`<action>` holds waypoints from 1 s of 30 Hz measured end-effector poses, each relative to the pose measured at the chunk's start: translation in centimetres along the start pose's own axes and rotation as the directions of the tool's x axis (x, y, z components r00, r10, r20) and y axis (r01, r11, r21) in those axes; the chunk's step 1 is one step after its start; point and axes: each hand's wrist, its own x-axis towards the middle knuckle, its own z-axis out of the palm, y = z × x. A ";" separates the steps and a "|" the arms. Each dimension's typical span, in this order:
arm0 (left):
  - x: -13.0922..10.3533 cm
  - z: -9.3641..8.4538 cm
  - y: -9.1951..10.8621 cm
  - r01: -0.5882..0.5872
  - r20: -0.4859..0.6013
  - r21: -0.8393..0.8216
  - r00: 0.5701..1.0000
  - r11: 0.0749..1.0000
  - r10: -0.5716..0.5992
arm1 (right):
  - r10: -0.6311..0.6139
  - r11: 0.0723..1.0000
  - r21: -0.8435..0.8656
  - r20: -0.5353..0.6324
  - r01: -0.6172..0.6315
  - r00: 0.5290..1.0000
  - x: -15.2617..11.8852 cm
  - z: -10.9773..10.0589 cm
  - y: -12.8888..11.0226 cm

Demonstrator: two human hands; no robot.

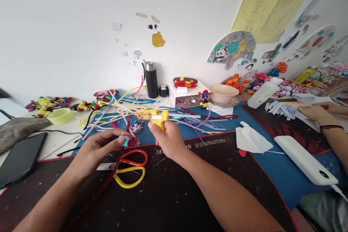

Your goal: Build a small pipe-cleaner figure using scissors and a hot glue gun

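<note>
My right hand (pixel 170 139) is wrapped round the handle of a yellow hot glue gun (pixel 156 115), its nozzle pointing left. To the left, my left hand (pixel 104 145) pinches a small turquoise and dark red glittery piece (pixel 133 142) between thumb and fingers. A long dark red tinsel pipe cleaner (pixel 104 185) runs from that piece down across the black mat. The glue gun's tip is above the piece, apart from it. Scissors (pixel 132 177) with one red and one yellow handle loop lie just below, partly behind the pipe cleaner.
Many loose pipe cleaners (pixel 201 123) spread behind my hands. A black thermos (pixel 151 79), white box (pixel 187 92) and beige bowl (pixel 223 93) stand at the back. A phone (pixel 21 157) lies left, a white power bank (pixel 306 160) right. A co-worker's hands (pixel 315 114) handle paper at far right.
</note>
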 end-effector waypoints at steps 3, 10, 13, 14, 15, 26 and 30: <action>0.0 0.1 0.2 -0.009 -0.002 0.006 1.000 1.000 0.009 | 0.001 1.000 -0.014 0.006 -0.001 1.000 0.0 -0.1 -0.1; 0.1 -0.1 -0.2 -0.037 0.010 0.025 0.999 0.999 0.037 | 0.003 0.999 -0.037 -0.006 -0.003 1.000 0.1 -0.1 0.0; 0.1 -0.2 -0.4 -0.041 0.018 0.017 0.999 0.999 0.041 | 0.002 0.999 -0.033 0.002 -0.002 1.000 0.0 -0.1 0.0; 0.1 -0.2 -0.4 -0.042 0.019 0.015 0.999 0.999 0.042 | 0.002 1.000 -0.029 0.004 -0.002 1.000 0.0 -0.1 0.0; 0.1 -0.2 -0.4 -0.043 0.021 0.015 0.999 0.999 0.043 | 0.002 1.000 -0.026 0.004 -0.002 1.000 0.0 -0.1 -0.1; 0.1 -0.3 -0.3 -0.051 0.017 0.030 0.999 0.998 0.051 | 0.004 1.000 -0.026 -0.005 -0.005 1.000 0.0 -0.1 0.0; 0.1 -0.3 -0.5 -0.027 0.018 0.015 0.999 1.000 0.027 | 0.003 1.000 -0.031 -0.013 -0.004 1.000 0.0 0.0 0.0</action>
